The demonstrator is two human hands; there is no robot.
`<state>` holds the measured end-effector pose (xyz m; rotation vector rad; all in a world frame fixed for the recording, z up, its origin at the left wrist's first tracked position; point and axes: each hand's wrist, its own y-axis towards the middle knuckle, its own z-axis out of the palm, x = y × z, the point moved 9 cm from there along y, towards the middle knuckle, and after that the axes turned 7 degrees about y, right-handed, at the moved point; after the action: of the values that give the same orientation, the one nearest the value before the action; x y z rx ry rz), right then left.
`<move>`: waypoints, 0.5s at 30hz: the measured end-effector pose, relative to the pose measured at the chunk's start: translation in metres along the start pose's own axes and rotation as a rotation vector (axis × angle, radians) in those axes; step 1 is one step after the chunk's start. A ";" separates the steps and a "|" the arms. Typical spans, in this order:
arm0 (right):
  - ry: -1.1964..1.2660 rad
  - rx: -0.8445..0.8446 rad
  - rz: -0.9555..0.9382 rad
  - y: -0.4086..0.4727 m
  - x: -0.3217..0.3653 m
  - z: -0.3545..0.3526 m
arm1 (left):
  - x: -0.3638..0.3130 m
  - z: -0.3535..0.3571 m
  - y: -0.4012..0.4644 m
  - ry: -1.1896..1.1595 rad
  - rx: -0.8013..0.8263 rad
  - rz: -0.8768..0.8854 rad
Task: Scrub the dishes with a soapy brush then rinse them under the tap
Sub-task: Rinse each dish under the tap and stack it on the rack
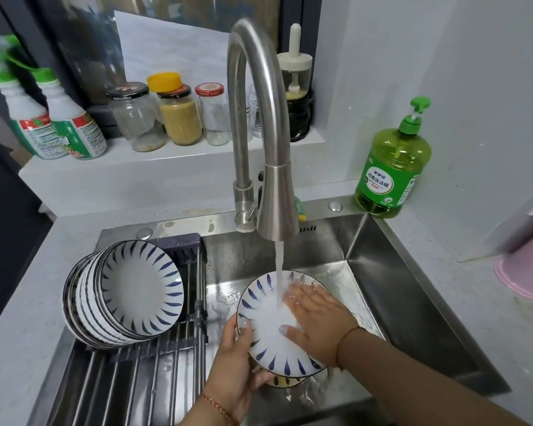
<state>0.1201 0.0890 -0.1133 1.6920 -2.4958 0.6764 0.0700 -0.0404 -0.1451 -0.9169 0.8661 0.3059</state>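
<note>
Over the steel sink (pixel 382 259), left of the basin, a stack of white blue-leaf-patterned bowls (pixel 126 290) is leaning on the dark drying rack (pixel 154 358). Beside it the left hand (pixel 237 361) is gripping the left rim of a white blue-patterned plate (pixel 268 342), thumb on top. Water from the curved steel tap (pixel 259 124) is striking the plate, where the right hand (pixel 317 321) is pressing flat, fingers straight.
</note>
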 end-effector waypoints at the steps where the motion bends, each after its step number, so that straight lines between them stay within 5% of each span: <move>1: -0.005 0.003 0.009 -0.006 -0.002 0.001 | -0.001 -0.001 0.000 -0.002 -0.008 0.004; 9: 0.147 -0.049 -0.187 -0.048 0.051 0.005 | -0.011 -0.004 0.001 -0.052 -0.047 0.032; 11: 0.312 0.115 -0.184 -0.049 0.068 0.014 | -0.009 0.002 -0.002 -0.075 -0.005 0.020; 15: 0.384 0.073 -0.223 -0.025 0.081 0.004 | -0.003 0.006 -0.006 -0.122 0.029 -0.031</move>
<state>0.1110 0.0089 -0.0854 1.6424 -2.0127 0.9701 0.0748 -0.0390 -0.1371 -0.8746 0.7415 0.3188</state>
